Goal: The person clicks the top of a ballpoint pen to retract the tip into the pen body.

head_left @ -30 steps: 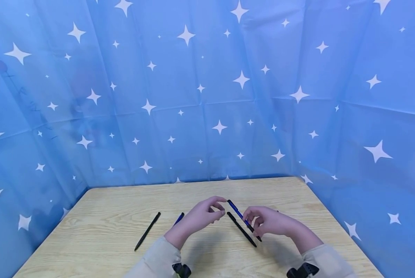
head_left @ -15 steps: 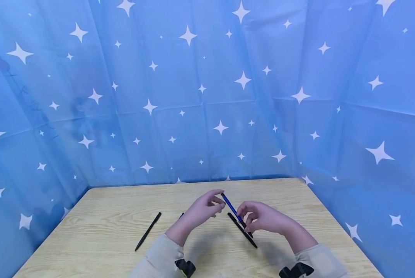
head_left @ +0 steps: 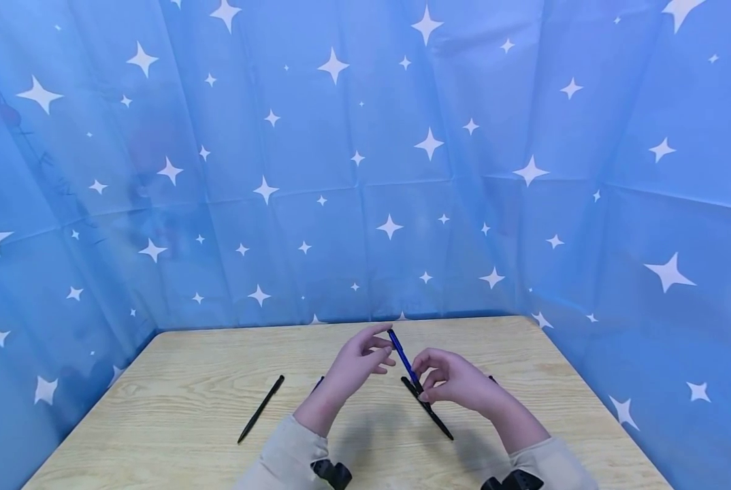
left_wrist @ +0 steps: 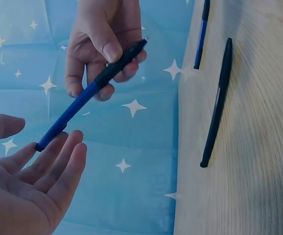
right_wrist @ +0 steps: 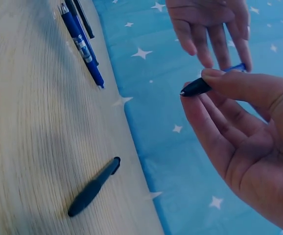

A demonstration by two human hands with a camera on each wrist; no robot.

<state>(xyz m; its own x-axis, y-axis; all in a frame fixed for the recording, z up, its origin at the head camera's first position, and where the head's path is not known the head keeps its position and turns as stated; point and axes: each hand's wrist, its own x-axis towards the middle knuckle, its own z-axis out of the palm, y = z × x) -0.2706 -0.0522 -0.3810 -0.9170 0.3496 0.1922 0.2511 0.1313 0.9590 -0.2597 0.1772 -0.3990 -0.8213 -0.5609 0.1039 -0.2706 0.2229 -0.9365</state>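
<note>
My right hand [head_left: 454,381] pinches a blue ballpoint pen [left_wrist: 75,104] between thumb and fingers at its black grip section. The metal writing tip points out past that hand in the left wrist view. My left hand [head_left: 352,367] is spread with relaxed fingers, and its index fingertip is right at the pen's clicker end [left_wrist: 38,147]. The held pen slants up and left, overlapping a black pen [head_left: 440,423] on the table in the head view. That black pen lies below both hands.
Another black pen [head_left: 261,408] lies on the wooden table [head_left: 188,401] to the left. A blue pen [head_left: 318,383] is mostly hidden behind the left wrist. A dark pen end [head_left: 492,378] peeks out behind the right wrist. Star-printed blue curtain [head_left: 365,156] surrounds the table.
My right hand has lifted the blue pen up and to the left, away from the black pen's lower end. The left hand has risen slightly, staying at the pen's clicker end.
</note>
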